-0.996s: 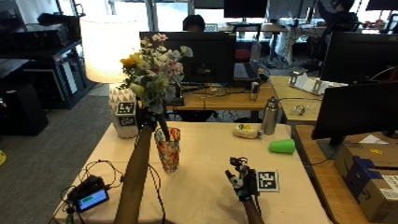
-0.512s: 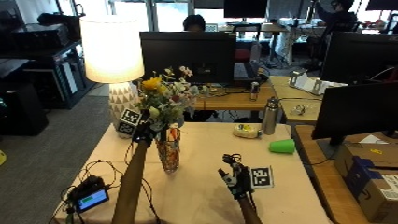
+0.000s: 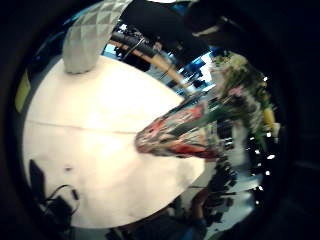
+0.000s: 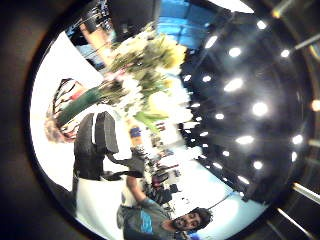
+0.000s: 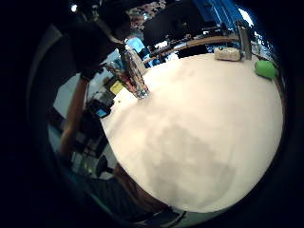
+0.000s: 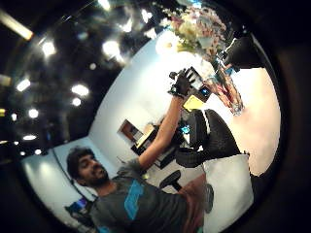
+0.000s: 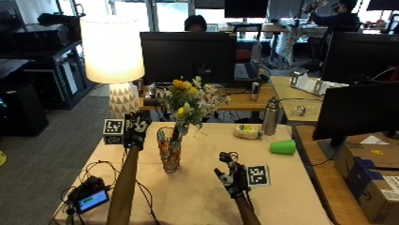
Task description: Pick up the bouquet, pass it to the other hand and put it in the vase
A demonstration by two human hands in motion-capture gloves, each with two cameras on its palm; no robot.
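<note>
**Stems lost inside the vase**

The bouquet [image 7: 187, 101] stems vanish behind the patterned vase [image 7: 169, 149] wall. The left hand [image 7: 136, 127] shows only its back, so its fingers can't be read. The worktop [image 7: 199, 197] runs off the lower edge.

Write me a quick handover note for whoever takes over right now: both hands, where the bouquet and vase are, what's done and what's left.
Left hand: raised beside the vase, fingers straight, holding nothing.
Right hand: over the table nearer the person, fingers relaxed, holding nothing.
Bouquet: stems down in the vase, flowers upright above its rim. The vase stands upright on the table, in front of the lamp.
Done: the bouquet is in the vase and neither hand grips it.
Left: nothing apparent on the task itself; probably only draw the left hand back without knocking the flowers.
</note>
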